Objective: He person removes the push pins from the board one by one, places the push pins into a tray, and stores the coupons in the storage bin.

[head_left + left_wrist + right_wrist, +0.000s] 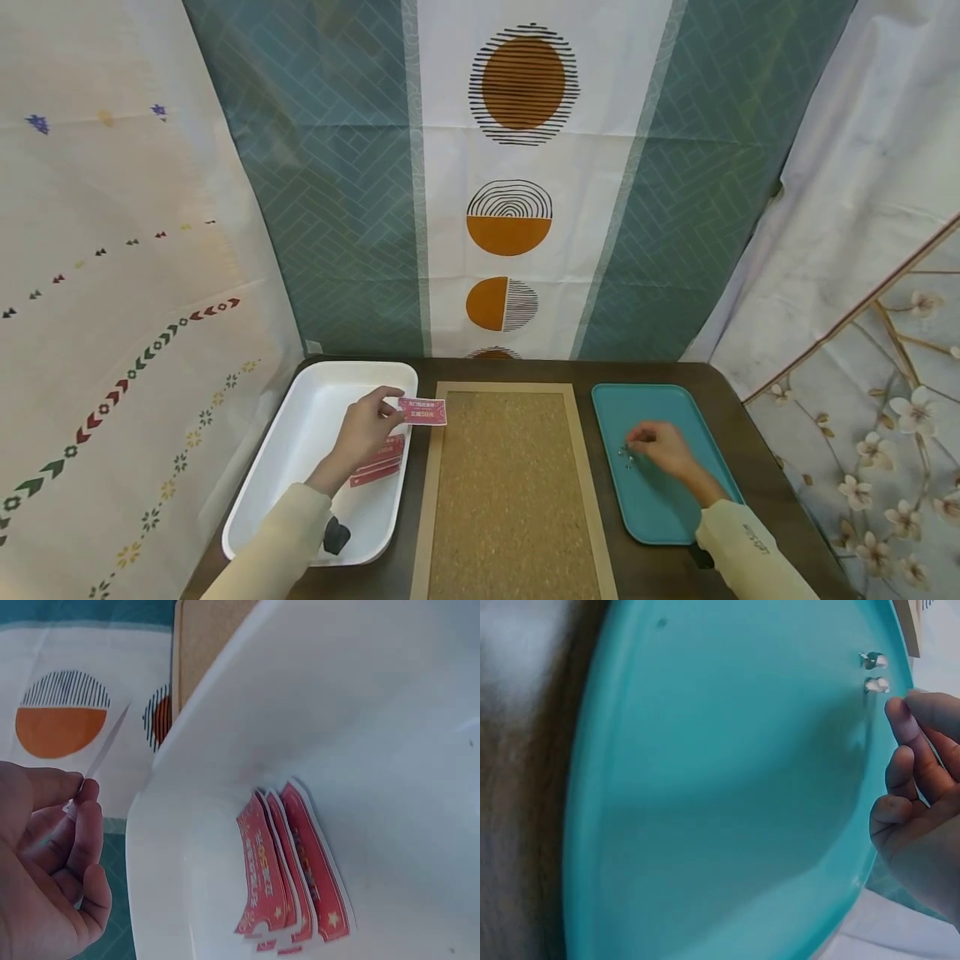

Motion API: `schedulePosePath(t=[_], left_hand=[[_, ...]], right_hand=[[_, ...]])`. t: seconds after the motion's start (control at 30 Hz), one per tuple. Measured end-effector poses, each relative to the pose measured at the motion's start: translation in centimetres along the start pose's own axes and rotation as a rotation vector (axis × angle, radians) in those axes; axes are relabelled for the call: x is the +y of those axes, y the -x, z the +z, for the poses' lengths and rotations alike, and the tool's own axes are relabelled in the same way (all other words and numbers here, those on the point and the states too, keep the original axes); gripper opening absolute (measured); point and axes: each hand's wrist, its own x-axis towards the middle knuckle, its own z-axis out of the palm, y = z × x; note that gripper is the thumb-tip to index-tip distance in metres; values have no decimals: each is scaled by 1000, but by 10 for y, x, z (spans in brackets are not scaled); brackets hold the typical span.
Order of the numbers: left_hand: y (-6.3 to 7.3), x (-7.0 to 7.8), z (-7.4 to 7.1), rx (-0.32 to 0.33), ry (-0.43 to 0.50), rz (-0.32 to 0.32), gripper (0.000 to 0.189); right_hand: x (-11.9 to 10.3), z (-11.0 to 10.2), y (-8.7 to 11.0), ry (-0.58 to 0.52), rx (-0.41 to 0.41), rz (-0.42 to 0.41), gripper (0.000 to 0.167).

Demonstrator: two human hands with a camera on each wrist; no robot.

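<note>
My left hand [367,429] pinches a red coupon [422,412] between thumb and fingers, above the right rim of the white tray [300,442]; in the left wrist view it is seen edge-on. Below, in that tray, several more red coupons [300,862] lie overlapped. Over the teal tray [660,517], my right hand [663,450] has thumb and fingertip together beside small silvery push pins [876,685]. Whether a pin is between those fingertips cannot be made out.
Between the trays lies a cork board [517,483] with a light wooden frame. All stand on a dark wooden table [645,571]. A patterned cloth [495,167] hangs behind, with white printed cloths at both sides.
</note>
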Motion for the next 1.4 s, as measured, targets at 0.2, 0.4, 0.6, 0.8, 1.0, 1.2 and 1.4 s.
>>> schedulePosePath(t=[0.2,0.4,0.6,0.8,1.0,1.2,1.4], left_hand=[[2,-10,-11,13,-22,-12,38],[4,-20,-22,20,-43,-17,38],[8,-34,-30,14,-71,-52,38],[12,-52,-35,-14,-118,-99,37],[12,-62,-36,-65,-147,-156,38],[12,-67,-32,-122,-182,-213,37],[16,-67,-30,-160,-194,-253,36]], right_hand=[[6,-3,2,18,-11,18,8],[9,-5,2,27,-34,62,8],[9,-6,3,54,-37,54,6],[10,-3,7,60,-44,61,5],[9,-1,7,48,-47,80,6],[9,0,4,46,-42,75,5],[8,1,4,50,-40,60,8]])
